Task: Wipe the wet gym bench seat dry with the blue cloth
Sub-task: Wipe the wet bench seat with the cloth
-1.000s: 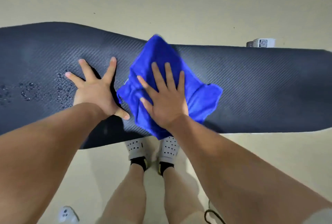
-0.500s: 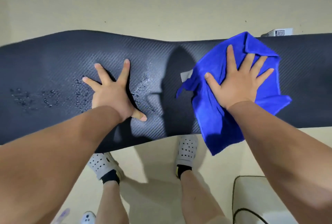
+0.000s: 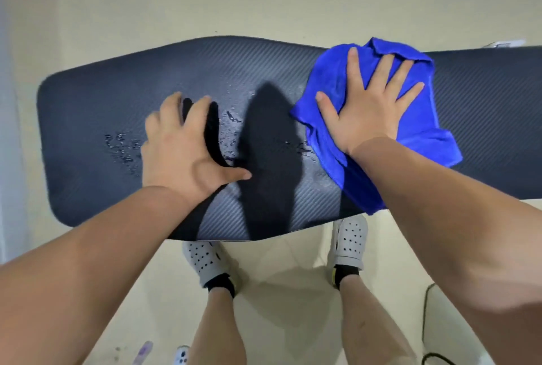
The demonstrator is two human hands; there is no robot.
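A long dark textured bench seat [image 3: 88,130] runs across the view. Water droplets [image 3: 120,147] lie on it left of my left hand, and more droplets [image 3: 231,130] sit between my hands. My right hand [image 3: 369,106] presses flat with spread fingers on the crumpled blue cloth [image 3: 422,118] at the seat's right part; a cloth corner hangs over the near edge. My left hand [image 3: 181,147] rests flat on the bare seat, fingers apart, holding nothing.
My two feet in white perforated clogs [image 3: 205,262] stand on the beige floor just below the seat's near edge. A small white box [image 3: 509,43] lies beyond the seat's far right edge. A dark cable [image 3: 425,320] curves at the lower right.
My right hand slid the blue cloth from the seat's middle to the right. The left hand stayed planted on the seat. The view shifted, showing the seat's left end.
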